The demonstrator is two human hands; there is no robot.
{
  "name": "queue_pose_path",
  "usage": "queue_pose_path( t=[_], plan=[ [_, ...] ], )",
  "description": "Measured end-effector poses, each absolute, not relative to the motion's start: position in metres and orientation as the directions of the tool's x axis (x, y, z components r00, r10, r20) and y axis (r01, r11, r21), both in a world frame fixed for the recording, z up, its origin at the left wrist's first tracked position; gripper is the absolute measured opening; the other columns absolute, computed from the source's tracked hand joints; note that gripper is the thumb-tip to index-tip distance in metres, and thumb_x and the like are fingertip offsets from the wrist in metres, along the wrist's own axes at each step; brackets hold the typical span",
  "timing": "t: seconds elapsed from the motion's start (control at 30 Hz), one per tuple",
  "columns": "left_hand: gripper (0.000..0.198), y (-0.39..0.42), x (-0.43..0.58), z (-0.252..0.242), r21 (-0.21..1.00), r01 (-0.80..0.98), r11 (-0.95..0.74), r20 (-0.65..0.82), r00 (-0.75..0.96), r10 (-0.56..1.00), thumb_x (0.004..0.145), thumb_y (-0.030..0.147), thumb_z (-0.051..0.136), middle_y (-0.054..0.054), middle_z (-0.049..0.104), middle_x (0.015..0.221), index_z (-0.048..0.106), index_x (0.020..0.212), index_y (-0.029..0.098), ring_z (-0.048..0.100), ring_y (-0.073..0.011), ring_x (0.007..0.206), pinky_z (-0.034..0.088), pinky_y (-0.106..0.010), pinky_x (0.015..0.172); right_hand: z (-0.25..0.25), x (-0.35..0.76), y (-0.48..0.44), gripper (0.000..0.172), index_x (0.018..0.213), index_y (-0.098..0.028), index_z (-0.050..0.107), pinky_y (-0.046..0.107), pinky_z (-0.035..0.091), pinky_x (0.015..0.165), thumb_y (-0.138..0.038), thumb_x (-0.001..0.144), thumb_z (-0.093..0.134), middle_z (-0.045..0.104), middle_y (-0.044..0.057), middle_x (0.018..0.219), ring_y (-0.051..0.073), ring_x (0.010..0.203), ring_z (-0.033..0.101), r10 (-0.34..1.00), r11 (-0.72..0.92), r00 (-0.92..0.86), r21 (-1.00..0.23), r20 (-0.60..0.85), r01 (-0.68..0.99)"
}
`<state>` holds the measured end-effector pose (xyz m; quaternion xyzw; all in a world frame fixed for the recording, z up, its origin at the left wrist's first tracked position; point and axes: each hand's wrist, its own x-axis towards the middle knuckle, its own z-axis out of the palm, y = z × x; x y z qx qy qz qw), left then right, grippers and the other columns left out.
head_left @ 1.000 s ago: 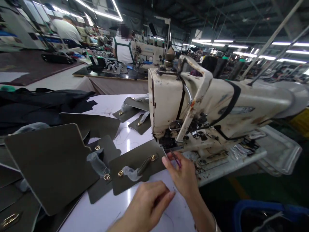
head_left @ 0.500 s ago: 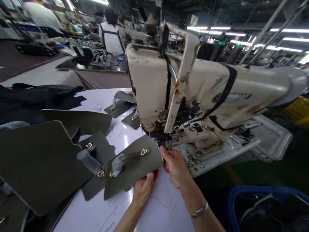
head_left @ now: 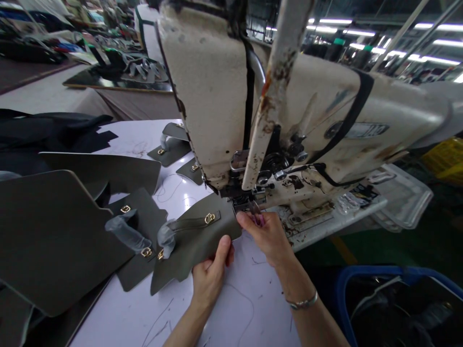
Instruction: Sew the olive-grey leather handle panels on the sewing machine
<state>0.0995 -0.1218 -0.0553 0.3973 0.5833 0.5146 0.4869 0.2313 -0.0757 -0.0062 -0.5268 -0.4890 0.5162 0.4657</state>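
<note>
An olive-green leather panel (head_left: 195, 241) with a strap handle and gold buckles lies on the white table, one end under the head of a worn cream sewing machine (head_left: 289, 111). My left hand (head_left: 211, 274) grips the panel's near edge, thumb on top. My right hand (head_left: 265, 236) is closed in a pinch at the panel's corner just below the needle area, holding a small purple-handled tool (head_left: 257, 219) beside the presser foot.
More olive panels (head_left: 61, 236) with wrapped handles are stacked at the left, and dark fabric (head_left: 47, 135) lies behind them. Smaller strap pieces (head_left: 170, 149) sit further back. A blue bin (head_left: 398, 308) stands at the lower right. Other work tables fill the background.
My view has moved closer to the machine. My left hand went from hovering above the table to gripping the panel's edge. My right hand stayed pinched by the needle.
</note>
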Motion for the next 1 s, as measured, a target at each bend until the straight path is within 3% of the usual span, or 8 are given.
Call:
queue_pose_path(
  t=[0.07, 0.13, 0.23, 0.37, 0.53, 0.63, 0.8, 1.0],
  plan=[
    [0.045, -0.123, 0.097, -0.052, 0.99, -0.07, 0.125, -0.136, -0.184, 0.974, 0.088, 0.05, 0.061, 0.0, 0.05, 0.055, 0.052, 0.056, 0.02, 0.048, -0.0136, 0.053, 0.041, -0.027, 0.053, -0.005, 0.231, -0.076, 0.025, 0.08, -0.016, 0.08, 0.027, 0.049, 0.068, -0.041, 0.078, 0.077, 0.072, 0.004, 0.074, 0.016, 0.069, 0.062, 0.998, -0.068, -0.001, -0.995, -0.069, 0.067],
    [0.039, -0.123, 0.093, -0.05, 0.97, -0.194, 0.144, -0.168, -0.114, 0.979, 0.087, 0.049, 0.063, -0.001, 0.054, 0.058, 0.059, 0.063, 0.018, 0.049, -0.013, 0.054, 0.041, -0.026, 0.052, -0.005, 0.228, -0.074, 0.022, 0.08, -0.016, 0.08, 0.028, 0.05, 0.069, -0.035, 0.07, 0.083, 0.073, 0.004, 0.075, 0.016, 0.069, 0.063, 0.993, -0.116, 0.0, -0.992, -0.116, -0.043],
    [0.042, -0.122, 0.088, -0.046, 0.855, -0.435, 0.281, -0.286, 0.055, 0.957, 0.086, 0.054, 0.062, -0.004, 0.06, 0.061, 0.067, 0.073, 0.014, 0.051, -0.0124, 0.052, 0.042, -0.026, 0.049, -0.005, 0.223, -0.071, 0.021, 0.071, -0.015, 0.077, 0.026, 0.047, 0.063, -0.032, 0.064, 0.087, 0.066, 0.0, 0.063, 0.011, 0.059, 0.056, 0.975, -0.22, -0.031, -0.941, -0.219, -0.256],
    [0.042, -0.12, 0.088, -0.047, 0.778, -0.507, 0.37, -0.379, 0.09, 0.921, 0.079, 0.053, 0.073, -0.002, 0.06, 0.06, 0.068, 0.07, 0.012, 0.048, -0.0087, 0.049, 0.041, -0.022, 0.048, -0.002, 0.221, -0.072, 0.024, 0.067, -0.014, 0.075, 0.022, 0.039, 0.053, -0.033, 0.061, 0.089, 0.052, -0.004, 0.052, 0.008, 0.053, 0.046, 0.96, -0.275, -0.04, -0.902, -0.277, -0.334],
    [0.045, -0.122, 0.089, -0.058, 0.863, -0.368, 0.345, -0.393, -0.062, 0.917, 0.075, 0.055, 0.077, -0.004, 0.06, 0.059, 0.069, 0.065, 0.012, 0.054, -0.0113, 0.057, 0.044, -0.022, 0.054, 0.0, 0.226, -0.078, 0.03, 0.076, -0.014, 0.079, 0.021, 0.035, 0.05, -0.038, 0.063, 0.09, 0.047, -0.006, 0.05, 0.008, 0.053, 0.043, 0.959, -0.276, -0.012, -0.923, -0.283, -0.268],
    [0.045, -0.125, 0.091, -0.063, 0.901, -0.294, 0.319, -0.369, -0.133, 0.92, 0.076, 0.056, 0.075, -0.004, 0.06, 0.059, 0.069, 0.066, 0.013, 0.052, -0.0121, 0.055, 0.04, -0.023, 0.05, 0.0, 0.23, -0.084, 0.035, 0.069, -0.013, 0.075, 0.022, 0.038, 0.051, -0.046, 0.067, 0.087, 0.05, -0.004, 0.05, 0.009, 0.054, 0.047, 0.955, -0.292, -0.012, -0.932, -0.297, -0.215],
    [0.04, -0.127, 0.095, -0.063, 0.913, -0.304, 0.272, -0.329, -0.155, 0.931, 0.08, 0.051, 0.074, -0.001, 0.058, 0.06, 0.067, 0.069, 0.014, 0.049, -0.0107, 0.054, 0.036, -0.023, 0.049, -0.008, 0.232, -0.099, 0.032, 0.075, -0.015, 0.077, 0.025, 0.049, 0.064, -0.047, 0.078, 0.078, 0.068, 0.003, 0.067, 0.015, 0.066, 0.063, 0.977, -0.208, -0.062, -0.977, -0.205, -0.045],
    [0.039, -0.126, 0.097, -0.06, 0.894, -0.366, 0.26, -0.342, -0.182, 0.922, 0.081, 0.049, 0.073, 0.0, 0.056, 0.059, 0.064, 0.066, 0.014, 0.047, -0.0094, 0.053, 0.034, -0.023, 0.048, -0.022, 0.225, -0.107, 0.031, 0.072, -0.018, 0.075, 0.025, 0.044, 0.057, -0.048, 0.082, 0.074, 0.066, 0.002, 0.064, 0.016, 0.062, 0.06, 0.998, -0.064, 0.024, -0.991, -0.061, 0.12]
  ],
)
